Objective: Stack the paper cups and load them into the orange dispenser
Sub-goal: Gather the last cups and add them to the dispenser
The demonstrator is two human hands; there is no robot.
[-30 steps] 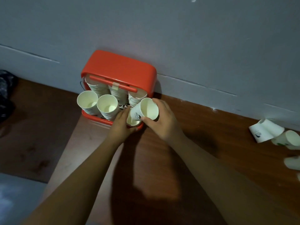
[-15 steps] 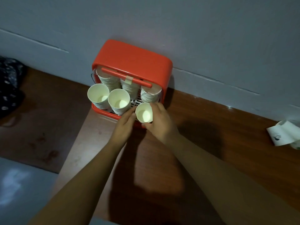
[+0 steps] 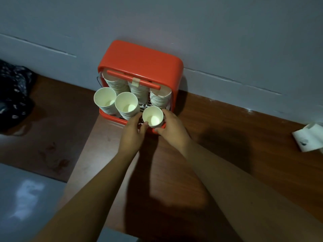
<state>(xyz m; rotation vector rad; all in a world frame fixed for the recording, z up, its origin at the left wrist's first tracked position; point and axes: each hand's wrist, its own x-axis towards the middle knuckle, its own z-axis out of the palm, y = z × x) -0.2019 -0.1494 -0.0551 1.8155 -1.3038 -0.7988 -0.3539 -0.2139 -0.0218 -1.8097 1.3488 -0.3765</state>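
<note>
Paper cup (image 3: pixel 153 117) stands upright, held between left fingers (image 3: pixel 136 119) and right fingers (image 3: pixel 168 114).

the wall (image 3: pixel 227 32) backs the orange dispenser (image 3: pixel 139 56), its bar (image 3: pixel 122 78) crosses the top opening, and two cup stacks (image 3: pixel 104 102) crowd its front left. your room to pass is over the table (image 3: pixel 218 137) at right.

— What do you have there?
— You have one dispenser (image 3: pixel 139 56), three cup stacks (image 3: pixel 139 91) in its back row, three open cups (image 3: pixel 125 105) in front, and one loose cup (image 3: pixel 309 138) aside.
</note>
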